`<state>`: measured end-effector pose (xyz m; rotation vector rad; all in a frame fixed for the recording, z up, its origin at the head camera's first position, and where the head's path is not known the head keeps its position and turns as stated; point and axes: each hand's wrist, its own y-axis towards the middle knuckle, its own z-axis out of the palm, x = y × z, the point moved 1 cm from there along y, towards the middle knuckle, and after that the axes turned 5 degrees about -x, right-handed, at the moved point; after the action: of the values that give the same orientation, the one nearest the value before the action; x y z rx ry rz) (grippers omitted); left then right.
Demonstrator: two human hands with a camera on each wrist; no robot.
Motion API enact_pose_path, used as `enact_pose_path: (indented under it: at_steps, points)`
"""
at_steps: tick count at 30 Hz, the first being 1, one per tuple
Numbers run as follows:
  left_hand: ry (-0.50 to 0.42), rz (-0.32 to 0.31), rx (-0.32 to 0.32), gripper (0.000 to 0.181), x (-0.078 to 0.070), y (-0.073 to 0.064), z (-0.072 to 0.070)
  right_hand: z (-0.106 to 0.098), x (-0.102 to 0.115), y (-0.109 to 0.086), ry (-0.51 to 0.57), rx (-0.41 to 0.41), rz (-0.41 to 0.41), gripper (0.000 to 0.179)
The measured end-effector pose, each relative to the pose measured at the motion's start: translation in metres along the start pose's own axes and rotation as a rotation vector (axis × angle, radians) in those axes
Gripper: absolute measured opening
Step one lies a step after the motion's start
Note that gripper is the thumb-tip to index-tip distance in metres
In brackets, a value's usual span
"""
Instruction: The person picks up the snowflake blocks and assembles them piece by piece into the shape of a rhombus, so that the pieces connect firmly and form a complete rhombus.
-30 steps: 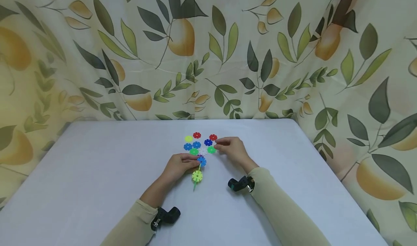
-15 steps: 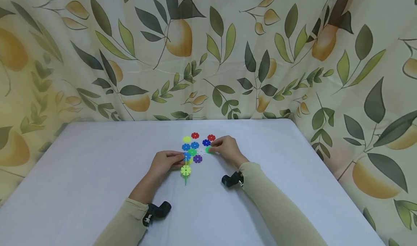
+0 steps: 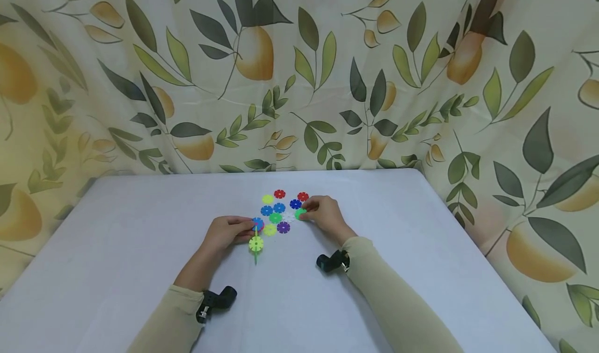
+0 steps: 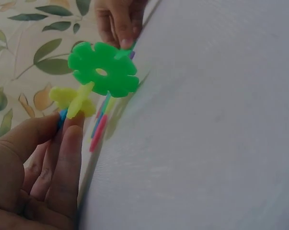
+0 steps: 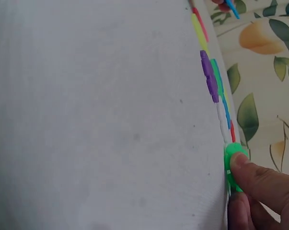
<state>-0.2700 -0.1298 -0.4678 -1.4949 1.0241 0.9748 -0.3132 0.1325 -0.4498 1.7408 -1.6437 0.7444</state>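
Observation:
My left hand (image 3: pixel 228 232) pinches a joined piece of notched plastic discs, raised over the table. Its blue disc (image 3: pixel 258 224) sits at the fingertips, with a yellow disc (image 3: pixel 256 244) slotted crosswise beyond it. A green disc (image 4: pixel 103 72) forms the far end, facing the left wrist camera. My right hand (image 3: pixel 329 218) pinches a loose green disc (image 5: pixel 235 155) between thumb and fingers, at the right side of the scattered discs. Close to the left hand lie a yellow disc (image 3: pixel 270 230) and a purple disc (image 3: pixel 283 227). A pink disc (image 4: pixel 98 133) lies partly hidden beneath the joined piece.
Several loose discs lie flat between the hands and behind them, among them a red disc (image 3: pixel 280 193), a dark blue disc (image 3: pixel 295 204) and a white disc (image 3: pixel 288 216). The white-covered table (image 3: pixel 140 228) ends at a leaf-and-fruit patterned curtain (image 3: pixel 281 108).
My left hand has moved left with the joined discs, uncovering the purple and yellow discs on the table. My right hand has closed in on the green disc and now pinches it.

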Motion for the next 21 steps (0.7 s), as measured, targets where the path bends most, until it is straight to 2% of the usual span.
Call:
enact_pose_path:
  at_steps: [5,9,14,21]
  points:
    - [0.007,0.014,0.004,0.027,0.001,0.000,0.001,0.003,-0.004,-0.001,0.043,-0.029,-0.032,0.016]
    - [0.028,0.019,0.002,0.025,0.003,-0.001,0.003,0.007,-0.008,0.000,0.120,-0.038,-0.008,0.012]
    - [0.049,0.029,-0.003,0.025,0.002,-0.002,0.003,0.014,-0.010,-0.002,0.268,-0.017,0.033,0.017]
    - [0.080,0.037,-0.019,0.025,0.001,-0.002,0.003,0.029,-0.001,-0.004,0.344,0.026,-0.011,0.019]
